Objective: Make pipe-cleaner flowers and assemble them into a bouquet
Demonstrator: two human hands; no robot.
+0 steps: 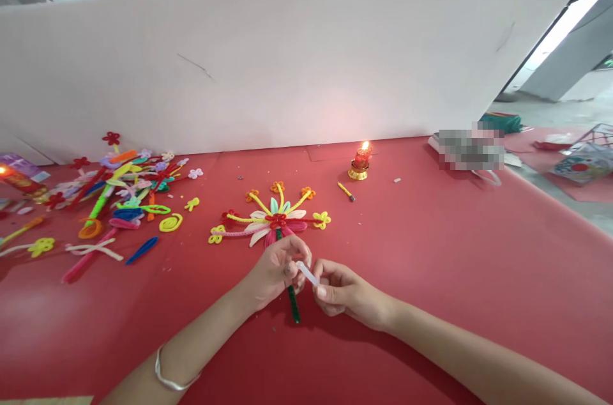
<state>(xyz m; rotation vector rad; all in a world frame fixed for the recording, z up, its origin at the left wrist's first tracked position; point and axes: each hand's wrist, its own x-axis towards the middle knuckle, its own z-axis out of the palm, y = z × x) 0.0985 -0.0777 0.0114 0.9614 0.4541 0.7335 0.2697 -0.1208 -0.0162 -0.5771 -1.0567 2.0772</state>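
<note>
Head cam: L hand (280, 267) pinches green stem (294, 304) of fuzzy pipe-cleaner flower (275, 221), R hand (338, 290) pinches thin white strip (307, 273).

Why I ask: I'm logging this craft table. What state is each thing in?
Pipe-cleaner flower: lying flat on the red table, petals spread.
Green stem: held in the left hand grip.
White pipe-cleaner piece: pinched by the right hand, far end against the left hand.
Candle lamp: upright, lit.
Loose pipe-cleaner shapes: scattered, untouched.
</note>
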